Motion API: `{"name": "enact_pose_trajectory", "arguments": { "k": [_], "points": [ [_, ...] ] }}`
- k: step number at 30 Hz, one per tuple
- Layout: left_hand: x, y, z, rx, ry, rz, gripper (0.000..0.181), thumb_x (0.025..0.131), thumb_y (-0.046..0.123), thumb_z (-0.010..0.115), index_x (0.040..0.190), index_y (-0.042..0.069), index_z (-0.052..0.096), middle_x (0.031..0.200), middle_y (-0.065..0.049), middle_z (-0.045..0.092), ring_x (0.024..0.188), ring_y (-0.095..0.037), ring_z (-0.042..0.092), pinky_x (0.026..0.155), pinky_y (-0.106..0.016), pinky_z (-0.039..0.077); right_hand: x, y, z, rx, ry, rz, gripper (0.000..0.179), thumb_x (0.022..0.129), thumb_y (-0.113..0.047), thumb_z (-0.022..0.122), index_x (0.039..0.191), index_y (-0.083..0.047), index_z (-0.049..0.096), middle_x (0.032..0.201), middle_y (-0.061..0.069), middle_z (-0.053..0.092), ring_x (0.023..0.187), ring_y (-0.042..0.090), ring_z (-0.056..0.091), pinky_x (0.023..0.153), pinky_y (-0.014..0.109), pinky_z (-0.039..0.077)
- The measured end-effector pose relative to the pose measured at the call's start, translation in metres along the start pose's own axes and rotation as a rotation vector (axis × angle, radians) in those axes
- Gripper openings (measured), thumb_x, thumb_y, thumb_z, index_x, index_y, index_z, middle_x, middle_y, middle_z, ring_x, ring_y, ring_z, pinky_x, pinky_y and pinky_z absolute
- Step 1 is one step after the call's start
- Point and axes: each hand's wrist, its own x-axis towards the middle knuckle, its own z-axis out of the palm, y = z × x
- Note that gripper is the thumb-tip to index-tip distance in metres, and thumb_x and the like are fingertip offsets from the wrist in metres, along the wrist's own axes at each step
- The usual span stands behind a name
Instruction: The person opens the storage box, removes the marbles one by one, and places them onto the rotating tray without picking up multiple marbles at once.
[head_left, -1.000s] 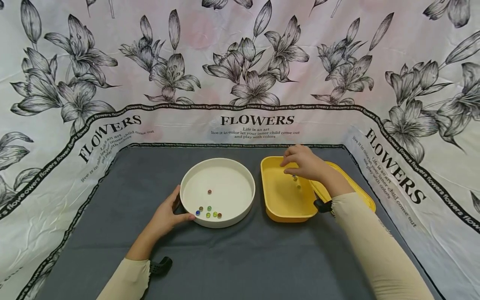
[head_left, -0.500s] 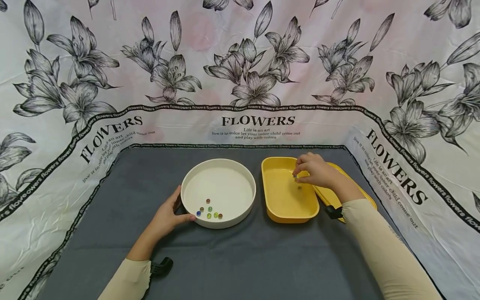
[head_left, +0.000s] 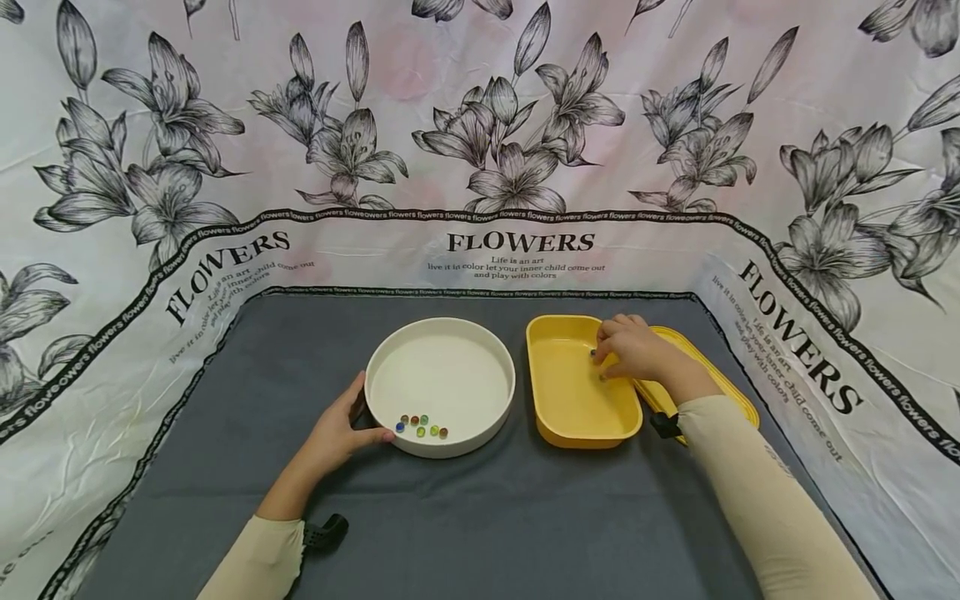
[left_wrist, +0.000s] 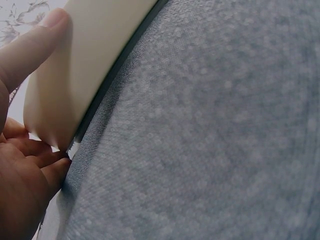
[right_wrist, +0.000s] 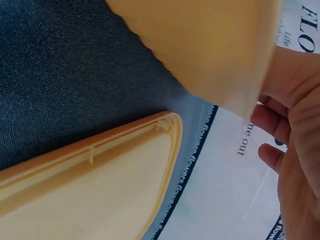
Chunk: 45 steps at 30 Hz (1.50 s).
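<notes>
A round white dish [head_left: 450,367] stands on the grey cloth, with several glass marbles [head_left: 422,432] gathered at its front left. My left hand [head_left: 332,442] holds the dish at its left side. The thumb presses near the front rim, and in the left wrist view the other fingers [left_wrist: 37,150] curl at the lower edge. To the right is a yellow container [head_left: 573,408], into which my right hand [head_left: 637,354] reaches over the right wall. A blue marble [head_left: 593,352] lies by the fingertips and another marble [head_left: 603,377] by the thumb. In the right wrist view, the container wall hides the fingertips.
A yellow lid [head_left: 731,392] lies right of the container, partly beneath my right forearm. A white cloth printed with flowers [head_left: 510,179] rises behind and around the grey surface. Black wrist straps [head_left: 326,533] are on both arms.
From over the container's back, my right hand has moved rightward and down to the marbles inside. A reddish marble in the dish has rolled forward to the others. The left hand keeps its hold.
</notes>
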Motion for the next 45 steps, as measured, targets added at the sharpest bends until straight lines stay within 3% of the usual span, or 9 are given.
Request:
{"name": "enact_pose_trajectory", "arguments": {
  "k": [11,22,32,45],
  "points": [
    [0.002,0.001,0.000,0.002,0.002,0.007,0.129,0.076,0.035,0.092,0.164,0.000,0.005,0.170,-0.019,0.009,0.153,-0.038,0.026,0.120,-0.051,0.031,0.005,0.001,0.007,-0.064,-0.013,-0.043,0.017,0.079,-0.024,0.091,0.092,-0.020,0.081,0.109,0.004,0.057,0.107,0.028,0.045,0.102,0.052,0.031],
    [0.003,0.003,0.001,0.008,0.009,0.006,0.129,0.075,0.036,0.092,0.164,0.001,0.006,0.171,-0.019,0.009,0.153,-0.038,0.026,0.121,-0.050,0.031,0.010,0.001,0.006,-0.177,-0.079,-0.075,0.014,0.077,-0.028,0.091,0.082,-0.025,0.079,0.105,0.002,0.055,0.104,0.028,0.044,0.100,0.053,0.032],
    [0.003,0.001,0.000,0.005,0.014,-0.014,0.129,0.075,0.038,0.092,0.165,0.003,0.006,0.171,-0.017,0.009,0.153,-0.037,0.026,0.121,-0.051,0.031,0.013,-0.007,0.003,-0.149,-0.111,-0.092,0.015,0.080,-0.021,0.089,0.075,-0.024,0.075,0.105,0.003,0.058,0.105,0.029,0.046,0.101,0.054,0.034],
    [0.001,0.001,0.000,0.015,0.014,-0.024,0.130,0.075,0.039,0.092,0.165,0.003,0.006,0.171,-0.017,0.009,0.153,-0.038,0.027,0.121,-0.051,0.031,-0.005,-0.008,0.001,0.035,0.122,-0.095,0.008,0.085,-0.013,0.085,0.091,-0.015,0.080,0.109,0.007,0.063,0.106,0.030,0.050,0.099,0.055,0.035]
  ]
}}
